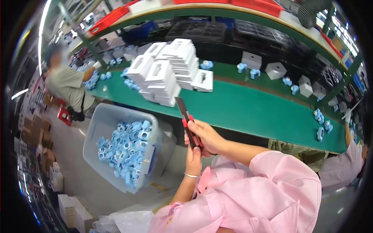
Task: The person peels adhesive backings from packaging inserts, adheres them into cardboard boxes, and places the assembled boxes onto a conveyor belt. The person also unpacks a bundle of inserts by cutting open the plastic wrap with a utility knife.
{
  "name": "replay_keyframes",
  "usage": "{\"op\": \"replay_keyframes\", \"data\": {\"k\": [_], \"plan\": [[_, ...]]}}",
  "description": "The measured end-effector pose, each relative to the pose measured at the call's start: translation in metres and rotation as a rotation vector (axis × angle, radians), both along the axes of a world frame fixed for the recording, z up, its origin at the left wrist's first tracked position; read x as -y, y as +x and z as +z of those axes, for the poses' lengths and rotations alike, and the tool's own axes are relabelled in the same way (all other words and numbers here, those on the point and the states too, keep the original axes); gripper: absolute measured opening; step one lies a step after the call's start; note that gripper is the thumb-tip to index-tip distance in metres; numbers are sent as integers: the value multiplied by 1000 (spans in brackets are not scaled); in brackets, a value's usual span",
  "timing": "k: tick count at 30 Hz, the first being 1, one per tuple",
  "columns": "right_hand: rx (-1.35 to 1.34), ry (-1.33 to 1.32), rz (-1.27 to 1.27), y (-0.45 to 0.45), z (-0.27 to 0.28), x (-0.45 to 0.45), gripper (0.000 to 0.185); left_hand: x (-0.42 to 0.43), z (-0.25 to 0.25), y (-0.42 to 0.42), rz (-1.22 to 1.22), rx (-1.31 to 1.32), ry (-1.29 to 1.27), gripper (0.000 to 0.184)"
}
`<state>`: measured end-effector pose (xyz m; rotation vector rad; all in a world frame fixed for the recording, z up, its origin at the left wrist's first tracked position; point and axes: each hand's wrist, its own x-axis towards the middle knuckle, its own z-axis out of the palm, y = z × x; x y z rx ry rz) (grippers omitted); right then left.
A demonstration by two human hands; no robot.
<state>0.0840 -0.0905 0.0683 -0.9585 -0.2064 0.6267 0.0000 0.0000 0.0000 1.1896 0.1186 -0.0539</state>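
Both of my hands are wrapped around a black and red utility knife (188, 122), its wide blade pointing up toward the bench. My right hand (206, 136) grips the handle, with the thumb lying along it near the red part. Lower down, my left hand (192, 156) closes around the handle's base, below a wrist with a bracelet. Beyond the blade tip stands a stack of white boxes (160, 73) with cut-out slots, on the green bench top (233, 105). The knife is apart from the boxes.
A translucent bin (90, 134) full of light blue plastic parts (126, 151) stands left of my hands. More blue parts (319, 115) and white blocks (276, 70) lie along the bench. Co-workers are at the left (70, 83) and right (344, 163). A shelf runs overhead.
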Motion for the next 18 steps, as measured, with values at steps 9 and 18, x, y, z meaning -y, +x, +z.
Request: {"op": "replay_keyframes", "data": {"k": [9,18], "plan": [[-89,-22,-123,101,-2,152,29,135,-9,122,-91,251,237,44],[89,-41,-342,133,7,219,37,197,26,217,-229,291,277,46]]}}
